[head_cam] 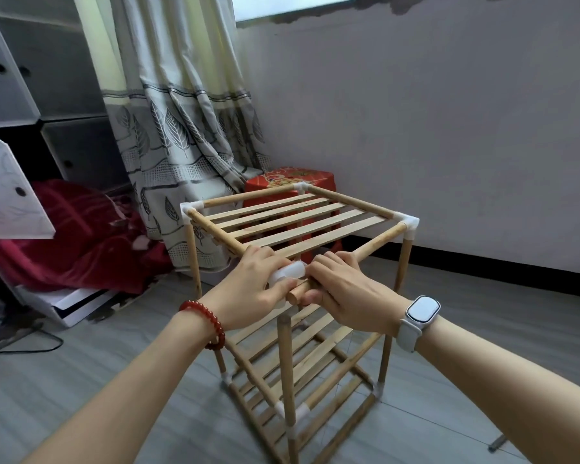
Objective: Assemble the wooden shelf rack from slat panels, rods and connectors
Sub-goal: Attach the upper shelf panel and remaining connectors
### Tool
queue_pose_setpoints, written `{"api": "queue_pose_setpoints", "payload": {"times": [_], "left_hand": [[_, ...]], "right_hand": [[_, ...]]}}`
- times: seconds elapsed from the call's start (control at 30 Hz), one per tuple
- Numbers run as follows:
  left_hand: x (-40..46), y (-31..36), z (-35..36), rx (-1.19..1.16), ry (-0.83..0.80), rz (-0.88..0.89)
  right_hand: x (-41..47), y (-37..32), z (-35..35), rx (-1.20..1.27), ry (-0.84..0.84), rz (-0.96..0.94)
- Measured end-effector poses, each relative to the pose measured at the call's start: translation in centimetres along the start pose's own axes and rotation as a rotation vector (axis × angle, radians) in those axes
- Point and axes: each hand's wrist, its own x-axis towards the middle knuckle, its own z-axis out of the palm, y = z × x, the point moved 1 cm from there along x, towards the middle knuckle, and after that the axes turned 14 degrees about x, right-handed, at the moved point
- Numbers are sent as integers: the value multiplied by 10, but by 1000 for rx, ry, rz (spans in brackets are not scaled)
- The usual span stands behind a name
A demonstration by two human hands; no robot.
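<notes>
Left hand (255, 283) fingers curled round white connector (287, 272); right hand (345, 296) fingers grip rod (379, 242) just beside.

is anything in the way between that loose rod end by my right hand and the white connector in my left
Nothing visible. The rod end sits right beside the connector, with only a small open gap. The left hand grips the connector and the right hand grips the rod. The upright post stands below, out of that path.
</notes>
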Motion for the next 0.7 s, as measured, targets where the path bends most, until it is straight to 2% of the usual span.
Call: {"api": "queue_pose_setpoints", "payload": {"times": [0.13,0.33,0.57,0.7], "left_hand": [[2,1,-4,9,-22,-5],[20,3,-19,73,-128,9],[7,0,-7,-1,-93,-18],[3,-3,-7,13,-142,38]], "right_hand": [[-1,0,-2,-25,37,-21],[-3,2,-10,67,107,-36],[1,1,-6,28,51,-29],[-2,3,-3,28,40,-35]]}}
